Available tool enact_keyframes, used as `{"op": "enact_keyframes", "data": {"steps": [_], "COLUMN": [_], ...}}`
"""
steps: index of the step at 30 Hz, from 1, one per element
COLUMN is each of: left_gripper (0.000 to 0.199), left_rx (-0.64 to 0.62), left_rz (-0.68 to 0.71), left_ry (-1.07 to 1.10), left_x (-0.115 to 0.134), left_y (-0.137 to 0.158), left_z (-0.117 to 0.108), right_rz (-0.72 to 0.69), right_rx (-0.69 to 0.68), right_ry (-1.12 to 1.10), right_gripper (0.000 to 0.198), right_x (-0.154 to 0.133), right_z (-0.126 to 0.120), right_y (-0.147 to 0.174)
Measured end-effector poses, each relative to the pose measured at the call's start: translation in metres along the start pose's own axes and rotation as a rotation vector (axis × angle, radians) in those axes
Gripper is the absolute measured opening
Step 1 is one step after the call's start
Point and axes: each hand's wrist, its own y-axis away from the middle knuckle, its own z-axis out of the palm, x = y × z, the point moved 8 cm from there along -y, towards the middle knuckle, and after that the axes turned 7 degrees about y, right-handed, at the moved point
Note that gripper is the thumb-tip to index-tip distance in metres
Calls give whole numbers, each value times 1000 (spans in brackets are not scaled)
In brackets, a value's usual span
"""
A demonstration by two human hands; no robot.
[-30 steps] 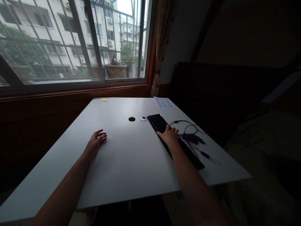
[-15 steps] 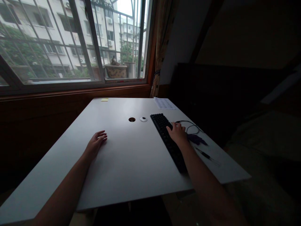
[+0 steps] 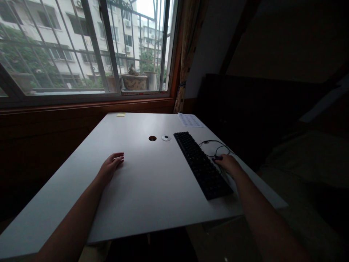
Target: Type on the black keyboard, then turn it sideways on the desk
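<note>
My right hand (image 3: 229, 164) is just right of a black keyboard (image 3: 203, 162), its fingers closed together. A bit of a dark purple cloth (image 3: 217, 158) shows at the fingertips; the rest of it is hidden under the hand. Close beyond those fingers lies a thin black cable (image 3: 224, 146), looped on the white table (image 3: 147, 189). On the left side of the tabletop rests my left hand (image 3: 111, 165), fingers loosely stretched and holding nothing.
A round hole (image 3: 152, 138) and a white ring-shaped cover (image 3: 165, 138) are in mid-table. Printed paper (image 3: 190, 120) lies at the far right corner, a yellow sticky note (image 3: 120, 115) at the far left. A barred window (image 3: 81, 47) stands behind.
My right hand has moved off the keyboard, right and toward me, and closed on the purple cloth. The slim dark tool beside it is now hidden. My left hand has stayed put.
</note>
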Motion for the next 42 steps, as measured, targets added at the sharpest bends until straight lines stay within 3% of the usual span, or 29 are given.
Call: {"op": "enact_keyframes", "data": {"steps": [3, 12, 16, 19, 23, 26, 31, 35, 42], "left_gripper": [56, 56, 57, 60, 60, 58, 58, 59, 57], "left_rx": [5, 2, -3, -3, -1, -5, -4, 6, -18], "left_rz": [-1, -5, -6, -38, -57, -43, -29, -38, -2], "left_ry": [-11, -4, -2, 0, 14, 10, 1, 2, -24], "left_x": [1, -1, 2, 2, -3, -5, -2, -1, -1], "left_y": [1, 1, 3, 4, 2, 0, 0, 1, 1], "left_z": [0, -2, 0, 1, 0, -2, 0, 1, 1], "right_rz": [-51, -138, -136, -147, -66, -61, 32, 12, -111], "right_rx": [17, 154, 1, -94, -25, -25, -323, -351, -246], "right_ry": [-21, -158, -204, -184, -120, -23, 33, -26, -45], "right_gripper": [28, 37, 38, 38, 54, 49, 24, 12, 27], "right_x": [-13, -49, -51, -46, -16, 13, 54, 44, 5], "right_z": [-7, -38, -23, -17, -27, -26, 10, 22, 14], "right_y": [-3, -21, -25, -23, -19, -10, 14, 21, 14]}}
